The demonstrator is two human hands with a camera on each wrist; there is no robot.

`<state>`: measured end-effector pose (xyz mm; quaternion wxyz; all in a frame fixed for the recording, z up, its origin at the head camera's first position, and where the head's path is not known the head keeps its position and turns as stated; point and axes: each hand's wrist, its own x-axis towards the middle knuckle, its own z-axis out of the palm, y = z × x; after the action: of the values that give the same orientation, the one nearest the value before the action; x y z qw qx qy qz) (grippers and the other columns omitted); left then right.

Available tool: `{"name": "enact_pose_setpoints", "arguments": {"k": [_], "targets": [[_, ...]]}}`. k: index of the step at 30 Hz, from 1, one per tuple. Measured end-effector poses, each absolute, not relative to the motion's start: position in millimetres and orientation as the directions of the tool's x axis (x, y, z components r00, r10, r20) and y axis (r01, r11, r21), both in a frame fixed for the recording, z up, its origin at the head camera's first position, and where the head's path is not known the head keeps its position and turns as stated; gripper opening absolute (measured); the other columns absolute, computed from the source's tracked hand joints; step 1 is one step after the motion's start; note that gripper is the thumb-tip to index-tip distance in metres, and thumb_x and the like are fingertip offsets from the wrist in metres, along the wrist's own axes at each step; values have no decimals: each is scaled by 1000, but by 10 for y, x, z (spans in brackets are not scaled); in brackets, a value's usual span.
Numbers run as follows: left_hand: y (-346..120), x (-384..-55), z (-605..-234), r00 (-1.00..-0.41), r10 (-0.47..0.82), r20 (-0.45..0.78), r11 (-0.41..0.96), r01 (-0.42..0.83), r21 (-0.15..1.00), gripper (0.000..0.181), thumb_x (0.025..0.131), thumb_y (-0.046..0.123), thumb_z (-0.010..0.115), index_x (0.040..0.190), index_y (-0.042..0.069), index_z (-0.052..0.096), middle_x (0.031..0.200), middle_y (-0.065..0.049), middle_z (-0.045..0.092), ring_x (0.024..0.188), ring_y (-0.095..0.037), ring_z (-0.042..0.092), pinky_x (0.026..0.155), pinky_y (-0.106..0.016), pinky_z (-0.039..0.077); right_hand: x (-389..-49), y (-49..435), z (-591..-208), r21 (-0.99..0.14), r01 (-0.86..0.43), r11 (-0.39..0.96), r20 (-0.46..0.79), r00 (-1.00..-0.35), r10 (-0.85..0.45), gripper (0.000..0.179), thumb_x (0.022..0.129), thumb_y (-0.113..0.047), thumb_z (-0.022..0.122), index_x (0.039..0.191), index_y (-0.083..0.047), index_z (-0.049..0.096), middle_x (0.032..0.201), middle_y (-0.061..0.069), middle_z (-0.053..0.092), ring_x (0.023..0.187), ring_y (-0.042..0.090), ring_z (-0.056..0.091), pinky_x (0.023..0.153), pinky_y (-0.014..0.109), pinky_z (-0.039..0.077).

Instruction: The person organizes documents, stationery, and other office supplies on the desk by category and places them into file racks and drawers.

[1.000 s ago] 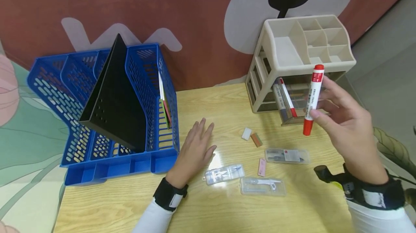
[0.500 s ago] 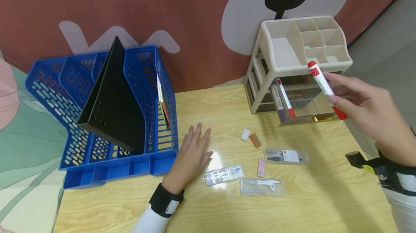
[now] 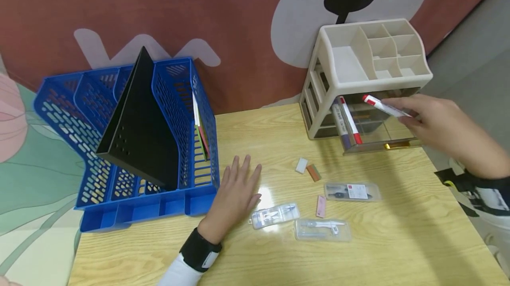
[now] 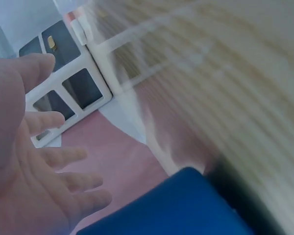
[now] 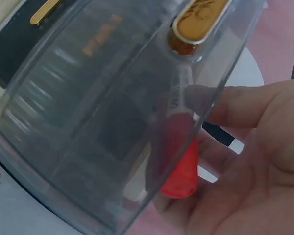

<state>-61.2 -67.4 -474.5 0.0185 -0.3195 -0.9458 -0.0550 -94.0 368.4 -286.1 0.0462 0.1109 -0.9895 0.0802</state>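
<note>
My right hand point(image 3: 436, 115) pinches a white marker with red ends point(image 3: 380, 105) between thumb and fingers. The marker lies tilted over the pulled-out clear drawer point(image 3: 370, 148) of the beige desk organizer point(image 3: 338, 84). In the right wrist view its red end point(image 5: 181, 174) shows past the drawer's edge, partly behind the clear plastic. Two more markers, a purple one point(image 3: 340, 124) and a red one point(image 3: 350, 120), stand at the drawer's left side. My left hand point(image 3: 235, 193) rests on the table, fingers straight and spread, beside the blue file rack point(image 3: 203, 197).
A black folder point(image 3: 147, 131) leans in the rack. On the table lie a white eraser point(image 3: 301, 165), a brown-green eraser point(image 3: 313, 172), a pink eraser point(image 3: 321, 206), a compass case point(image 3: 352, 191) and two clear cases, one with a white compass point(image 3: 324, 229), one bluish point(image 3: 275, 216).
My right hand has shifted right, then tipped the marker from nearly upright to almost flat and lowered it over the drawer. My left hand stays on the table.
</note>
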Motion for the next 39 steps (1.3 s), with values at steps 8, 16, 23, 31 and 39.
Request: {"name": "enact_pose_setpoints", "arguments": {"k": [8, 16, 23, 31, 39], "targets": [[-669, -585, -4746, -762, 645, 57, 761, 647, 46, 74, 101, 51, 60, 161, 16, 35, 169, -22, 26, 155, -48, 23, 121, -62, 32, -1086, 3630, -2882, -153, -235, 960, 3, -972, -237, 50, 89, 5, 70, 137, -3, 61, 98, 19, 70, 78, 31, 63, 63, 46, 52], [-706, -556, -4731, -747, 662, 66, 746, 664, 40, 76, 99, 51, 62, 161, 15, 37, 167, -23, 28, 153, -49, 27, 119, -61, 36, -1301, 3515, -2963, -214, -174, 961, -161, -964, -210, 56, 90, -3, 76, 139, 7, 51, 113, 28, 67, 100, 41, 66, 78, 54, 56], [-736, -523, -4746, -752, 656, 56, 750, 659, 57, 74, 100, 51, 60, 161, 15, 37, 166, -23, 30, 153, -49, 27, 120, -61, 35, -1391, 3424, -3003, -253, -119, 960, -225, -958, -178, 60, 91, -10, 76, 139, 12, 47, 105, 29, 69, 83, 30, 68, 66, 43, 56], [-774, -500, -4746, -774, 631, 56, 768, 633, 93, 73, 100, 49, 62, 160, 14, 39, 165, -24, 32, 153, -49, 26, 120, -62, 34, -1408, 3290, -3012, -280, -131, 951, -235, -951, -200, 60, 94, -12, 76, 139, 11, 44, 93, 22, 70, 70, 21, 68, 63, 42, 57], [-792, -493, -4759, -771, 632, 81, 765, 637, 96, 70, 101, 48, 61, 158, 12, 42, 163, -26, 35, 152, -52, 29, 119, -64, 34, -1378, 3285, -3027, -294, -139, 946, -222, -952, -209, 60, 96, -15, 74, 138, 15, 43, 90, 20, 72, 71, 23, 70, 62, 42, 57]]}}
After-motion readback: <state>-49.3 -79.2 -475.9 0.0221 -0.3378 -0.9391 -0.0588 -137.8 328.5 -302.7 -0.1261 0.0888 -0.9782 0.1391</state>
